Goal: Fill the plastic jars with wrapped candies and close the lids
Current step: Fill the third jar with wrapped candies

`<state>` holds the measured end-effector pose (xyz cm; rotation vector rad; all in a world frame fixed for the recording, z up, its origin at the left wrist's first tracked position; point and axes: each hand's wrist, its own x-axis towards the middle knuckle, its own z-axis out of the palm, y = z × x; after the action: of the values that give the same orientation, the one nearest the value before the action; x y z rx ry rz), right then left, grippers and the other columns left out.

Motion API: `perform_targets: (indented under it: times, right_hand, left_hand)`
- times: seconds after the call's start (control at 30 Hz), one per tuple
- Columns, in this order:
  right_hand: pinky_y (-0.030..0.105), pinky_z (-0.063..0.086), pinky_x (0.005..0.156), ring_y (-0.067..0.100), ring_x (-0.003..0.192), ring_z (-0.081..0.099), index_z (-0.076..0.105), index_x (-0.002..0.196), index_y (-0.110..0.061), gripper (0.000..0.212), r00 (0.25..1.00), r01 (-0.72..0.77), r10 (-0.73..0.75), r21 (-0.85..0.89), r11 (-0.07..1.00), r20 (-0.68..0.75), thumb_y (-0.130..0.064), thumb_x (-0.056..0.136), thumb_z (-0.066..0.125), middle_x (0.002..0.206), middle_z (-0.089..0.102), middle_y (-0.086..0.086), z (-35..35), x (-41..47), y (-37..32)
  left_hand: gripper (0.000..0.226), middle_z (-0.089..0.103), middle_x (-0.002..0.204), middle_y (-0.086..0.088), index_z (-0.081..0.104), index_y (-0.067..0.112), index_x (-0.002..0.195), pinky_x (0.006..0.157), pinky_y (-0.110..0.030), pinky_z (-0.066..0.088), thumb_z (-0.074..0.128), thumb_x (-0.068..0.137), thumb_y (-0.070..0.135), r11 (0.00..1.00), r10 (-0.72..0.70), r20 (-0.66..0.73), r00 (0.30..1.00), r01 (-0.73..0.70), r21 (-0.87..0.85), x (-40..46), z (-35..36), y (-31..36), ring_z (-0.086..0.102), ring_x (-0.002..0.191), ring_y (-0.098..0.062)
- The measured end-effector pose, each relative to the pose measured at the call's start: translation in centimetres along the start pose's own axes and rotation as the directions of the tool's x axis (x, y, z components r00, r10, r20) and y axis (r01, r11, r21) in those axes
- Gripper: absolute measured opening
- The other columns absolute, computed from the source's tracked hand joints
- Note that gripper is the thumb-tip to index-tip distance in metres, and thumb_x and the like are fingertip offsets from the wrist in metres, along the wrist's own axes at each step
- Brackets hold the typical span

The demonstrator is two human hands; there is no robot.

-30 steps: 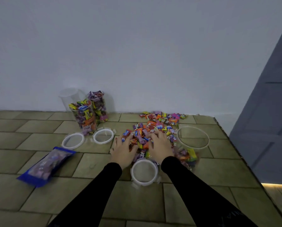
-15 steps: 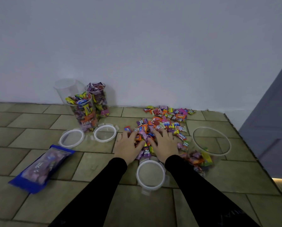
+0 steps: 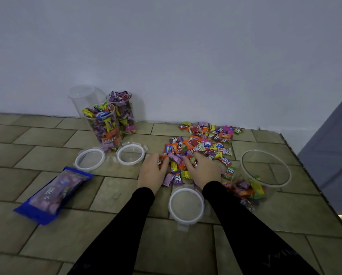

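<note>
On the tiled surface (image 3: 47,147), the candy pile (image 3: 200,144) lies near the wall, with the open, partly filled jar (image 3: 265,169) to its right. Half a second ago my fingers lay spread flat on the pile; now my left hand (image 3: 151,172) and right hand (image 3: 204,170) curl inward, gathering wrappers between them. Judgement: a scoop is forming for transfer. One lid (image 3: 186,205) waits between my wrists.

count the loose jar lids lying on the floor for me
3: one lid left of the filled jars' base, one right beside it, one between the forearms. None seems hidden.
</note>
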<state>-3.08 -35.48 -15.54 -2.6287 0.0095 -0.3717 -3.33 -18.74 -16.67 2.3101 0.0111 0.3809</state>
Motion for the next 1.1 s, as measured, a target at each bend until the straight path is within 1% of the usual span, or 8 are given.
perform_targets:
  times: [0.1, 0.27, 0.47, 0.53, 0.63, 0.83, 0.93, 1.1]
  right_hand:
    - [0.030, 0.035, 0.058, 0.020, 0.069, 0.052, 0.058, 0.100, -0.016, 0.044, 0.992, -0.073, 0.078, -0.057, 0.996, 0.097, -0.056, 0.096, 0.038, 0.072, 0.055, 0.000, -0.6, 0.3, -0.5]
    - [0.032, 0.042, 0.065, 0.022, 0.079, 0.057, 0.050, 0.088, -0.017, 0.043, 0.968, -0.143, 0.145, -0.024, 0.989, 0.205, -0.058, 0.095, 0.036, 0.082, 0.057, 0.001, -0.9, 0.8, -1.5]
    - [0.030, 0.024, 0.048, 0.020, 0.063, 0.043, 0.037, 0.066, -0.016, 0.042, 0.977, -0.192, 0.167, 0.204, 0.960, 0.133, -0.047, 0.095, 0.044, 0.061, 0.042, -0.002, -1.8, -0.3, -2.7]
    - [0.032, 0.026, 0.051, 0.021, 0.059, 0.040, 0.039, 0.068, -0.012, 0.042, 0.984, -0.170, 0.150, 0.279, 0.945, 0.094, -0.044, 0.094, 0.046, 0.060, 0.041, 0.002, -2.5, -0.8, -3.0]
    - [0.038, 0.042, 0.061, 0.028, 0.066, 0.051, 0.055, 0.080, -0.005, 0.040, 0.986, -0.164, 0.160, 0.397, 0.903, 0.042, -0.041, 0.094, 0.048, 0.070, 0.054, 0.013, -3.8, -0.9, -3.7]
    - [0.033, 0.033, 0.061, 0.018, 0.059, 0.039, 0.048, 0.073, -0.007, 0.041, 0.980, -0.158, 0.196, 0.517, 0.842, -0.020, -0.041, 0.094, 0.050, 0.063, 0.044, 0.004, -4.9, -0.4, -4.4]
    - [0.035, 0.041, 0.075, 0.027, 0.086, 0.057, 0.063, 0.100, -0.004, 0.040, 0.978, -0.163, 0.206, 0.592, 0.789, -0.006, -0.041, 0.096, 0.048, 0.087, 0.061, 0.012, -5.6, -0.2, -4.8]
    - [0.028, 0.037, 0.089, 0.022, 0.113, 0.053, 0.056, 0.126, -0.009, 0.045, 0.987, -0.135, 0.163, 0.613, 0.778, 0.010, -0.042, 0.098, 0.045, 0.120, 0.060, 0.007, -6.5, 0.2, -5.5]
  left_hand:
    - [0.019, 0.067, 0.087, -0.002, 0.057, 0.016, 0.091, 0.071, -0.030, 0.048, 0.057, 0.095, 0.034, 0.988, -0.064, -0.012, 0.998, 0.061, -0.139, -0.1, -0.1, -0.2, 0.063, 0.081, -0.015]
    - [0.020, 0.063, 0.083, -0.003, 0.057, 0.012, 0.089, 0.068, -0.025, 0.043, 0.058, 0.096, 0.030, 0.988, -0.034, -0.068, 0.997, 0.023, -0.154, -0.5, -0.5, 0.1, 0.058, 0.077, -0.015]
    - [0.024, 0.056, 0.076, -0.002, 0.054, 0.011, 0.084, 0.062, -0.022, 0.034, 0.057, 0.095, 0.032, 0.991, 0.011, -0.091, 0.996, -0.023, -0.135, -0.9, -0.7, 0.3, 0.051, 0.071, -0.014]
    - [0.023, 0.054, 0.076, -0.001, 0.054, 0.013, 0.083, 0.062, -0.021, 0.031, 0.058, 0.095, 0.033, 0.992, 0.046, -0.073, 0.996, -0.054, -0.115, -1.0, -0.8, 0.5, 0.050, 0.070, -0.013]
    - [0.026, 0.055, 0.074, -0.002, 0.056, 0.010, 0.082, 0.060, -0.024, 0.035, 0.058, 0.095, 0.032, 0.990, 0.034, -0.090, 0.995, -0.046, -0.134, -1.1, -0.9, 0.7, 0.052, 0.069, -0.016]
    - [0.029, 0.059, 0.075, -0.010, 0.055, 0.006, 0.078, 0.066, -0.030, 0.039, 0.056, 0.096, 0.029, 0.963, -0.055, -0.219, 0.974, -0.006, -0.269, -0.8, -1.8, 2.1, 0.054, 0.073, -0.024]
    - [0.028, 0.061, 0.077, -0.010, 0.056, 0.008, 0.079, 0.068, -0.032, 0.041, 0.055, 0.096, 0.030, 0.948, -0.065, -0.244, 0.968, -0.017, -0.319, -0.3, -2.2, 3.0, 0.056, 0.075, -0.025]
    - [0.025, 0.063, 0.081, -0.005, 0.057, 0.014, 0.082, 0.070, -0.038, 0.046, 0.053, 0.096, 0.035, 0.950, -0.046, -0.233, 0.971, -0.030, -0.310, 0.5, -2.4, 4.1, 0.058, 0.078, -0.022]
